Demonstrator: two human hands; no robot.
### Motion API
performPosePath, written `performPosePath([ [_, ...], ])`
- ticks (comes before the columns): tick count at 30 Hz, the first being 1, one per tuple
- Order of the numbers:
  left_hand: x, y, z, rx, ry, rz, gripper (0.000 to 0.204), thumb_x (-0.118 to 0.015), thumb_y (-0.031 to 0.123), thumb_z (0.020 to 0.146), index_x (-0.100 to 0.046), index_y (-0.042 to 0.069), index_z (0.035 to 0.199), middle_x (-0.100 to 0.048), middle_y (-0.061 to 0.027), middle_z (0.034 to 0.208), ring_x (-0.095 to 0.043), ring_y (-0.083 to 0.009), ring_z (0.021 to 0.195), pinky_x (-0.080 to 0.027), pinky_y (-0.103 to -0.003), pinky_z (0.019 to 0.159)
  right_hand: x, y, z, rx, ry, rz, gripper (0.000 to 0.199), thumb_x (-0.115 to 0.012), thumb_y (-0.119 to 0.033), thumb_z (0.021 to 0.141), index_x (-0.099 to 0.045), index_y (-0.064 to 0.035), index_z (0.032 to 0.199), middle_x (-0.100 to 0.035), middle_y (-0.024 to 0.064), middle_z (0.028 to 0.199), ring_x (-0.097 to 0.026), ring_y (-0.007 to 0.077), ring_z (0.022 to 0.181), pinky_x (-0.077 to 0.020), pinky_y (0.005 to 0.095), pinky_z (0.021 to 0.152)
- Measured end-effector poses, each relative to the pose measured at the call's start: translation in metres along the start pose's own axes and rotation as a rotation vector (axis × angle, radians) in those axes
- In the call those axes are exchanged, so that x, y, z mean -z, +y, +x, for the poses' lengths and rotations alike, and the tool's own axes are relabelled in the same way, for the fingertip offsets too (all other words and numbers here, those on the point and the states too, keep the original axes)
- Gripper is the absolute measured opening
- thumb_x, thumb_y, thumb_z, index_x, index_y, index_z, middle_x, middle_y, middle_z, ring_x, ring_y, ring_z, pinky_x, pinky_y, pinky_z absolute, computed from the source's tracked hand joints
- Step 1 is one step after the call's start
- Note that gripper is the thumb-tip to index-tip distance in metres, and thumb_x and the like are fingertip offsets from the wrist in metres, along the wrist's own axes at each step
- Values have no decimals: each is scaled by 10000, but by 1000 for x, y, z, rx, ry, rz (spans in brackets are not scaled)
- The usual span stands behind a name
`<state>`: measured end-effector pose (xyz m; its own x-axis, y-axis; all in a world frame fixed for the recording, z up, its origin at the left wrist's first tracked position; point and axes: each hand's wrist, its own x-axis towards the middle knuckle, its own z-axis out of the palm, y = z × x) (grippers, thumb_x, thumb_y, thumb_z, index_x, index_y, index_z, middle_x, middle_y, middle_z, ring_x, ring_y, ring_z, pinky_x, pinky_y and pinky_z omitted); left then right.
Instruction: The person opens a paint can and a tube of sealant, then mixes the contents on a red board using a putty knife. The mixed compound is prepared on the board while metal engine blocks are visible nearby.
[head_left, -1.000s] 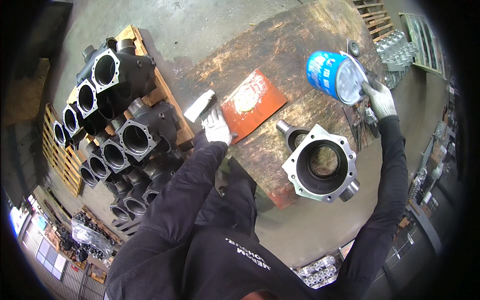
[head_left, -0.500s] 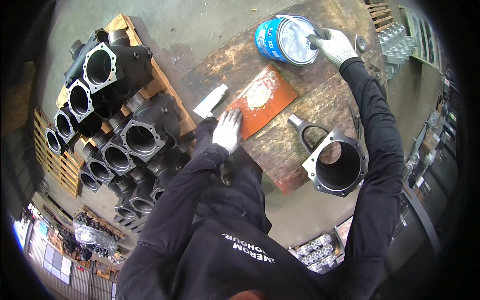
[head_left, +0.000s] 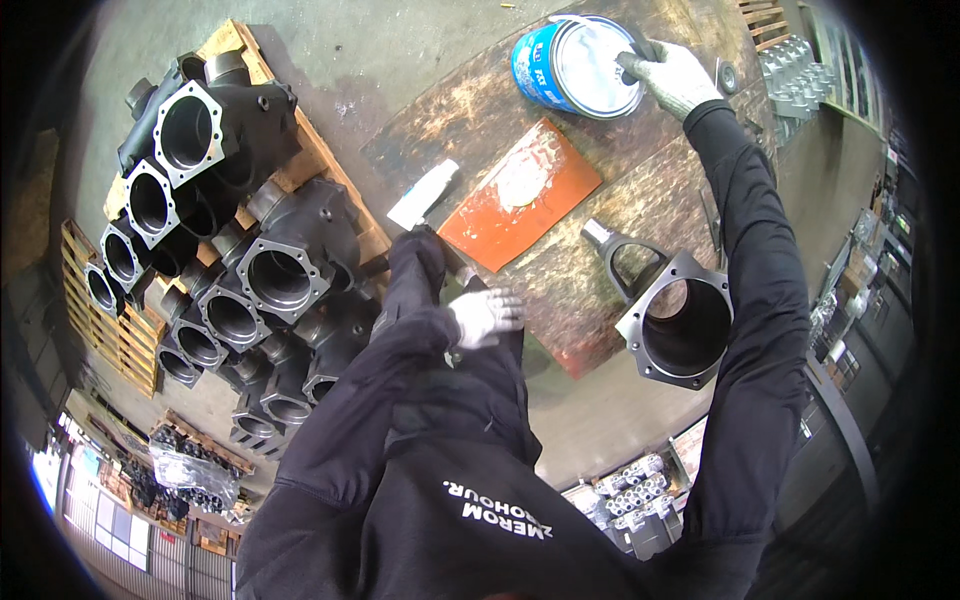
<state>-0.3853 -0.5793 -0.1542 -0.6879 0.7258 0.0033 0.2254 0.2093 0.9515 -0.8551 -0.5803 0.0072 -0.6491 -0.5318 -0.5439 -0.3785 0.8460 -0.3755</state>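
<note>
My right hand (head_left: 682,82), in a white glove, is closed on a dark tool (head_left: 630,66) over the mouth of a blue can (head_left: 540,70). Pale material fills the can; the tool's lower end and exact kind cannot be made out. My left hand (head_left: 487,317), also gloved, hangs with its fingers outstretched in front of my legs, near the table edge, holding nothing. An orange-red sheet (head_left: 475,225) lies flat at the table's near left, a whitish paste patch (head_left: 522,186) on it. Beside its left corner is a white tube (head_left: 424,194).
A black flanged housing (head_left: 682,366) and a fork-shaped metal part (head_left: 612,247) occupy the wooden table's (head_left: 650,190) near right. Several black castings (head_left: 240,130) are stacked on pallets (head_left: 325,150) to the left. A small round metal part (head_left: 727,76) sits past my right hand.
My left hand has come off the orange-red sheet, moving toward me and to the right. My right hand has shifted slightly at the can, still gripping the dark tool.
</note>
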Motion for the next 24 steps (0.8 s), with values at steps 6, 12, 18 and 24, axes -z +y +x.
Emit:
performPosePath([
  [6, 25, -4, 1, 516, 670, 316, 500, -664, 253, 960, -584, 38, 1404, -591, -176, 1444, -538, -394, 1363, -386, -495, 1198, -13, 19, 4, 35, 192, 14, 454, -715, -446, 925, -777, -39, 1113, -776, 172, 1060, -732, 305, 1009, -540, 408, 910],
  [12, 91, 7, -6, 819, 549, 51, 319, -653, 351, 975, -738, 49, 923, -728, -200, 879, -714, -382, 891, -544, -487, 820, -14, 29, 0, -195, 399, -148, 573, -689, -424, 903, -684, -65, 1349, -723, 209, 1264, -675, 369, 1214, -520, 434, 1047],
  [18, 165, 10, -8, 668, 890, 338, 306, -696, 308, 974, -707, 26, 856, -703, -213, 908, -690, -389, 874, -509, -490, 724, -42, -1, -31, -385, 899, 438, 345, -743, -360, 893, -742, -42, 1026, -767, 186, 944, -743, 350, 923, -558, 442, 838],
  [24, 252, 10, 15, 592, 974, 295, 296, -720, 270, 952, -707, 131, 1212, -697, -122, 1105, -650, -339, 1096, -511, -438, 977, -93, -10, -47, -436, 717, 573, 485, -830, -320, 866, -722, -46, 1251, -776, 94, 1003, -721, 203, 905, -553, 358, 866],
])
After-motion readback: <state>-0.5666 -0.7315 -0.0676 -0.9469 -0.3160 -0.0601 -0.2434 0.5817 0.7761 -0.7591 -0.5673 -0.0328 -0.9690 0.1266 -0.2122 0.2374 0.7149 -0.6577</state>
